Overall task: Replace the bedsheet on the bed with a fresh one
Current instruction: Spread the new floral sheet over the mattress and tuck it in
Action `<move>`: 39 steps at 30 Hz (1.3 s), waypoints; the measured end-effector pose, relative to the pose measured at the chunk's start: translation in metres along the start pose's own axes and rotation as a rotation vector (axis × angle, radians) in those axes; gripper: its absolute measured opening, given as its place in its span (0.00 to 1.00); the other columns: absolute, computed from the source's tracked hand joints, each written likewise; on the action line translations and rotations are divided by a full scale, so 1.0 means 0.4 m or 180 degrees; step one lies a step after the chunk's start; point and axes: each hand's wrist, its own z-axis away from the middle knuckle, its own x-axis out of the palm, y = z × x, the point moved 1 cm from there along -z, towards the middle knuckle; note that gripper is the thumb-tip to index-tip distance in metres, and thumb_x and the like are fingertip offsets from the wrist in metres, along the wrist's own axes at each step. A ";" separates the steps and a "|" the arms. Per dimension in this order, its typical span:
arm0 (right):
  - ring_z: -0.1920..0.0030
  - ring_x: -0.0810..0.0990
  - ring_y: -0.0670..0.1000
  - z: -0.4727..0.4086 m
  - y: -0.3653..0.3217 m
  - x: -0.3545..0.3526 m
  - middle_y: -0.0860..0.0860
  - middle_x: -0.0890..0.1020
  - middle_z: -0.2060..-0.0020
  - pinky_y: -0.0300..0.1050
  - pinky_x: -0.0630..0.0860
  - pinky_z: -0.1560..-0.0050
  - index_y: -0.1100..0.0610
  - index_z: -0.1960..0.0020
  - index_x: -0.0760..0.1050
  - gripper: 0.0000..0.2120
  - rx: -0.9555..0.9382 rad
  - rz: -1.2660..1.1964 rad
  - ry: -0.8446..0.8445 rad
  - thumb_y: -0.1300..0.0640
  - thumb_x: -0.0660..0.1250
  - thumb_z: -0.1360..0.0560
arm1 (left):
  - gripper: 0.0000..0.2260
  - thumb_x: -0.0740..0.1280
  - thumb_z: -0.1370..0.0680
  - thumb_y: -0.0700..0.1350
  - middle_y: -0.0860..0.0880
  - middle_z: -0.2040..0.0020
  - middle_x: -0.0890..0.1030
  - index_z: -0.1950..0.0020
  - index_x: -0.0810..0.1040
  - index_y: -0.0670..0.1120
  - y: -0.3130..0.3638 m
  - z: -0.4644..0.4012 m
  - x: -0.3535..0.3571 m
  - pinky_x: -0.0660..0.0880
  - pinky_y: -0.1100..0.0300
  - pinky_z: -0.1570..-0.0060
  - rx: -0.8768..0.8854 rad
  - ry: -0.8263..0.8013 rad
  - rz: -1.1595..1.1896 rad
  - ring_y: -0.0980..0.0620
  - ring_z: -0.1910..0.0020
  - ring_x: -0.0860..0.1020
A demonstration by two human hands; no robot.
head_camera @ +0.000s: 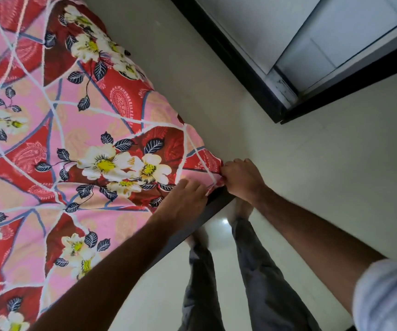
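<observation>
A red and pink floral bedsheet (77,139) covers the bed and fills the left half of the view. Its near corner lies at the bed's corner, above the dark bed frame edge (192,225). My right hand (241,179) is closed on the sheet's corner tip, pinching the fabric. My left hand (183,201) rests on the sheet just left of that corner, fingers curled onto the fabric at the edge. The mattress under the sheet is hidden.
A pale wall (192,75) runs along the bed's far side. A dark-framed doorway or wardrobe (247,75) stands at the upper right. My legs and bare feet (241,209) stand on the glossy pale floor (336,175) beside the bed corner.
</observation>
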 end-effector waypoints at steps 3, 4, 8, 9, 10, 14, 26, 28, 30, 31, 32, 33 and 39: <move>0.46 0.82 0.59 -0.038 0.001 0.004 0.54 0.84 0.49 0.50 0.75 0.46 0.53 0.45 0.80 0.13 0.0498 -0.0649 -0.0325 0.51 0.70 0.28 | 0.14 0.76 0.27 0.45 0.44 0.39 0.81 0.42 0.84 0.45 -0.012 0.021 -0.022 0.76 0.46 0.39 0.0650 -0.0102 -0.0219 0.44 0.41 0.78; 0.46 0.82 0.59 -0.049 0.008 0.001 0.55 0.84 0.49 0.50 0.76 0.46 0.55 0.46 0.81 0.13 0.0608 -0.0974 -0.0526 0.53 0.71 0.29 | 0.13 0.77 0.28 0.45 0.44 0.42 0.82 0.44 0.85 0.45 -0.013 0.026 -0.027 0.77 0.47 0.40 0.0770 -0.0116 -0.0230 0.45 0.43 0.79; 0.46 0.83 0.58 -0.096 0.063 0.012 0.59 0.84 0.47 0.47 0.79 0.46 0.61 0.46 0.83 0.12 0.0971 -0.1599 -0.1072 0.62 0.69 0.27 | 0.07 0.71 0.24 0.46 0.47 0.52 0.80 0.49 0.83 0.46 0.046 0.058 -0.018 0.78 0.52 0.52 -0.0086 -0.0472 0.0987 0.47 0.53 0.81; 0.45 0.83 0.59 -0.106 0.078 0.011 0.60 0.84 0.46 0.48 0.79 0.45 0.63 0.44 0.82 0.13 0.1174 -0.1714 -0.1037 0.63 0.67 0.27 | 0.06 0.66 0.20 0.44 0.47 0.51 0.80 0.47 0.82 0.45 0.068 0.068 -0.016 0.77 0.52 0.52 -0.0772 -0.0599 0.1728 0.47 0.52 0.81; 0.44 0.82 0.60 -0.105 0.083 -0.008 0.61 0.83 0.44 0.50 0.79 0.44 0.64 0.42 0.80 0.14 0.1424 -0.1987 -0.0913 0.65 0.65 0.25 | 0.08 0.63 0.18 0.42 0.48 0.51 0.82 0.46 0.82 0.45 0.087 0.075 -0.009 0.77 0.53 0.53 -0.1624 -0.0571 0.2629 0.48 0.52 0.81; 0.50 0.82 0.59 -0.026 0.013 -0.094 0.59 0.81 0.52 0.62 0.78 0.42 0.60 0.48 0.75 0.08 0.2149 -0.4358 -0.0772 0.56 0.61 0.19 | 0.12 0.60 0.17 0.36 0.41 0.44 0.85 0.41 0.80 0.34 0.133 0.090 0.004 0.81 0.55 0.58 -0.4723 0.0558 0.6316 0.48 0.57 0.85; 0.48 0.84 0.63 -0.112 -0.119 0.104 0.59 0.85 0.50 0.66 0.78 0.43 0.53 0.57 0.81 0.18 0.2946 -0.5988 -0.0239 0.41 0.61 0.31 | 0.33 0.53 0.19 0.67 0.37 0.26 0.70 0.22 0.67 0.48 0.123 0.068 0.091 0.66 0.29 0.33 -0.5798 0.4260 0.9289 0.30 0.29 0.69; 0.47 0.84 0.62 -0.111 -0.107 0.096 0.55 0.85 0.53 0.62 0.79 0.42 0.52 0.58 0.81 0.17 0.2761 -0.5767 -0.0425 0.40 0.62 0.30 | 0.37 0.51 0.22 0.73 0.37 0.28 0.72 0.23 0.68 0.49 0.115 0.057 0.104 0.65 0.26 0.33 -0.5562 0.4920 0.9215 0.29 0.29 0.69; 0.47 0.84 0.61 -0.127 -0.090 0.081 0.54 0.86 0.54 0.59 0.79 0.42 0.52 0.57 0.83 0.19 0.2562 -0.5510 -0.0700 0.38 0.62 0.28 | 0.40 0.50 0.24 0.77 0.39 0.27 0.72 0.22 0.67 0.52 0.119 0.047 0.111 0.65 0.25 0.34 -0.5454 0.5232 0.8941 0.30 0.29 0.70; 0.48 0.85 0.60 -0.140 -0.080 0.070 0.54 0.86 0.54 0.57 0.80 0.42 0.53 0.56 0.83 0.21 0.2371 -0.5305 -0.0776 0.38 0.61 0.26 | 0.41 0.50 0.25 0.77 0.40 0.26 0.72 0.22 0.67 0.53 0.124 0.043 0.116 0.65 0.25 0.34 -0.5409 0.5358 0.8814 0.30 0.29 0.70; 0.49 0.85 0.58 -0.151 -0.071 0.051 0.54 0.87 0.54 0.55 0.80 0.42 0.53 0.54 0.83 0.22 0.2216 -0.5062 -0.0829 0.38 0.60 0.24 | 0.40 0.50 0.25 0.77 0.41 0.26 0.72 0.22 0.67 0.53 0.130 0.040 0.118 0.65 0.26 0.33 -0.5402 0.5488 0.8703 0.31 0.28 0.70; 0.51 0.86 0.55 -0.159 -0.068 0.024 0.53 0.87 0.54 0.52 0.80 0.43 0.53 0.53 0.83 0.23 0.2019 -0.4803 -0.0860 0.38 0.58 0.22 | 0.40 0.51 0.25 0.77 0.42 0.26 0.73 0.23 0.68 0.53 0.133 0.035 0.125 0.65 0.26 0.32 -0.5378 0.5629 0.8637 0.32 0.28 0.70; 0.59 0.83 0.52 -0.173 -0.041 0.026 0.56 0.83 0.60 0.45 0.79 0.50 0.56 0.59 0.76 0.21 0.1067 -0.4291 -0.0894 0.41 0.55 0.22 | 0.32 0.51 0.23 0.74 0.47 0.34 0.79 0.32 0.74 0.55 0.146 0.029 0.133 0.67 0.32 0.30 -0.5330 0.5943 0.8316 0.38 0.31 0.74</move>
